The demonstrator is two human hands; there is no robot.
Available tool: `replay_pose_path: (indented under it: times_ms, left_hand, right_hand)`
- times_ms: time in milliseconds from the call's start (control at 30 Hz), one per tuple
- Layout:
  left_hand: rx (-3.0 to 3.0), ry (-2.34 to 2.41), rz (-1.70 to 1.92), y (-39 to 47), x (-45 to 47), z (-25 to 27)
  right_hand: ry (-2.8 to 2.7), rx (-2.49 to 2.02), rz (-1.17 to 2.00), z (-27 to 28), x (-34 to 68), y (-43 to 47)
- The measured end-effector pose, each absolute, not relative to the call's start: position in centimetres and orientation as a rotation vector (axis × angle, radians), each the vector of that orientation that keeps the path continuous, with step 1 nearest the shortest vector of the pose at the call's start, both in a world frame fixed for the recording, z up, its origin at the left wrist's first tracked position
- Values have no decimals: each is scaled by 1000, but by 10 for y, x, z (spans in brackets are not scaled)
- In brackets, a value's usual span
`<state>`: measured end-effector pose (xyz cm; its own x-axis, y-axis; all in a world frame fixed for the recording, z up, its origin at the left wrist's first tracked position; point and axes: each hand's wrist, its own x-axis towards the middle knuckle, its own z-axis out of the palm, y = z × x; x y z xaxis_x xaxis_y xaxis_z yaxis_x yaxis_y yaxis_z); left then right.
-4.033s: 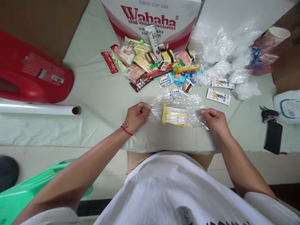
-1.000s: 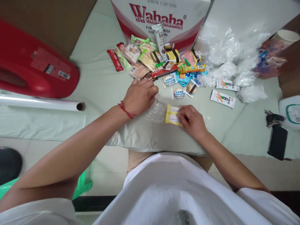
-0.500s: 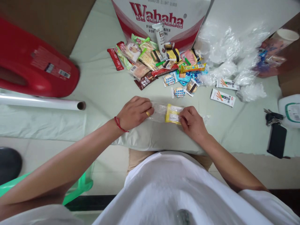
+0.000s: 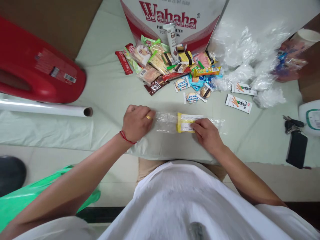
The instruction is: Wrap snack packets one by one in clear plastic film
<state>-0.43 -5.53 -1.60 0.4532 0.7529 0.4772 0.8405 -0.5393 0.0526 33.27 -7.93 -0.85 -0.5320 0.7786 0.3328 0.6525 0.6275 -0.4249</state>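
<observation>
Right hand (image 4: 208, 135): thumb and fingertips drawn in narrow, holding the right part of the packet (image 4: 184, 126); whether a true pinch or a press against the cloth (image 4: 107, 133), cannot tell. Packet lies flat on the cloth near its front edge, yellow at the border, within a strip of clear film (image 4: 165, 123) that runs out past both ends.

Left hand (image 4: 138, 122): fingers curled, at the film's left end. Whether film is caught under them, hidden.

Handling, by judgement: packet light, fairly flat, firm enough to keep its shape; wrapper likely slick, contents perhaps brittle. Best hold: the two long edges or an end seam, lightly, not the middle. Film thin, limp, apt to cling and crease; take it by its loose ends, between thumb and fingertip.

Farther out: biscuits (image 4: 192, 98) beyond the packet, two stick packs (image 4: 238, 103) right of them, heaped snacks (image 4: 157, 65) against the box (image 4: 170, 16), crumpled bags (image 4: 270, 97) at the right.
</observation>
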Motion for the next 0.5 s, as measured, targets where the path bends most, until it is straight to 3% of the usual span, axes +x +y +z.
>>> replay_pose_path:
  times_ms: [133,233,333,500]
  left_hand:
    - [-2331,-1910,-1077,-49,-11,-17]
    - [-2116,-1996,-1484,-50,-4,6]
    - [-2006,-1788,-1608,-61,26,40]
    - [-2883,-1168,-1378,-84,102,31]
  right_hand:
    - [-2312,-1110,375,-11,333,-80]
    - [-2297,-1111,398,-13,335,-81]
    - [-2308,-1121,429,-13,336,-82]
    - [-2365,-1189,458,-6,335,-85]
